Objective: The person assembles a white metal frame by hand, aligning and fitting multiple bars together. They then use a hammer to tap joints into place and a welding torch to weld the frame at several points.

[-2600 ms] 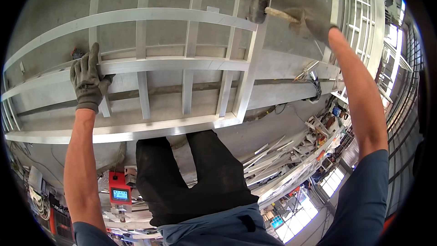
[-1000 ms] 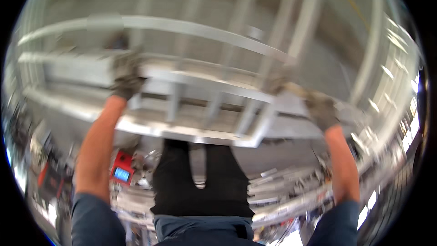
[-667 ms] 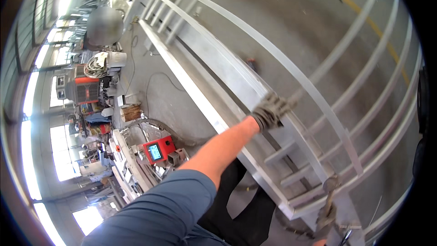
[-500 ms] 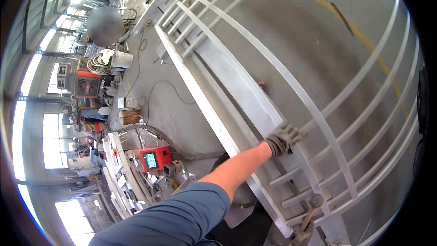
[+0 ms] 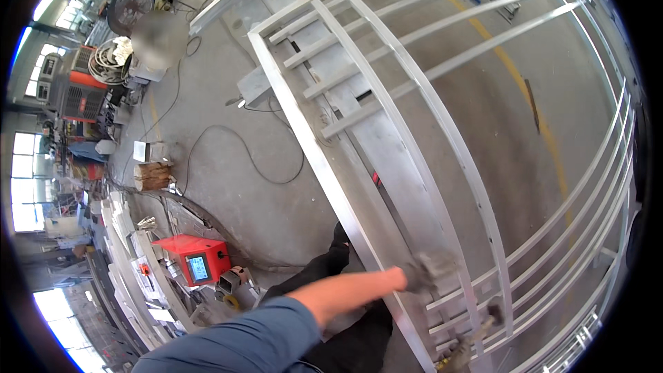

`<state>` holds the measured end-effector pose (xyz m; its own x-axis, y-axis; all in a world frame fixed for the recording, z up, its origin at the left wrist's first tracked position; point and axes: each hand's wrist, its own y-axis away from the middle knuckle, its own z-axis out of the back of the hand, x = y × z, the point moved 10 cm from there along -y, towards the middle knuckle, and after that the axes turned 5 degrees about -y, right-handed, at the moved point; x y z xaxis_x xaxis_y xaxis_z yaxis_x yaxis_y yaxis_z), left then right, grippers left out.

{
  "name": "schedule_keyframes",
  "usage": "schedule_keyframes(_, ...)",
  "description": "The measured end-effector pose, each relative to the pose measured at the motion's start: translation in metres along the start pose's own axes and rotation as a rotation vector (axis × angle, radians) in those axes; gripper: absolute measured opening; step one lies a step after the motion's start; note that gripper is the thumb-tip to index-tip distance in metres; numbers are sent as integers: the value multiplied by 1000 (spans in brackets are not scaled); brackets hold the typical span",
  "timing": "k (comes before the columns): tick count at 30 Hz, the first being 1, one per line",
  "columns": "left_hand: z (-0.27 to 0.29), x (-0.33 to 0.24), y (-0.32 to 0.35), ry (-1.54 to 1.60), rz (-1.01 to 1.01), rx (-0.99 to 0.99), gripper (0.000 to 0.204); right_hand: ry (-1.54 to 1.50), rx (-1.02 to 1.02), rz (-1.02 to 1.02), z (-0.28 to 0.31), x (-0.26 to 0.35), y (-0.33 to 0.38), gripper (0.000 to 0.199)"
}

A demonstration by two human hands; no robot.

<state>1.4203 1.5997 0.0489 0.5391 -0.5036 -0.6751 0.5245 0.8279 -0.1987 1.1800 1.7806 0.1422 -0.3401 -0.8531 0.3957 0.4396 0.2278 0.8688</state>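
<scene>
In the head view, a frame (image 5: 327,181) of slim, smooth, silvery metal bars is spread above grey concrete floor (image 5: 238,197). Over the frame's near end, the gloved left hand (image 5: 431,271) is blurred; finger spread and contact cannot be told. At the frame's near corner, a dark, stubby-headed mallet (image 5: 494,311) is held by its stick-like handle, the right hand (image 5: 456,357) being closed round it. Left of the frame, a boxy red unit (image 5: 217,260) and a rough wood block (image 5: 153,176) are seen

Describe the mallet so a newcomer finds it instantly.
Find the big silver metal frame and follow it down to the picture's lower edge. There the gloved right hand grips the mallet. Its dark, blurred head on a tan handle stands out from the frame's long silver bars.
</scene>
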Motion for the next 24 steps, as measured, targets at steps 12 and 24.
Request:
schedule_keyframes(12, 474, 429, 134, -834, 599, 35, 79, 428, 650, 600, -482, 260, 86, 66)
schedule_keyframes(24, 601, 701, 79, -926, 945, -39, 89, 882, 738, 781, -779, 346, 47, 43)
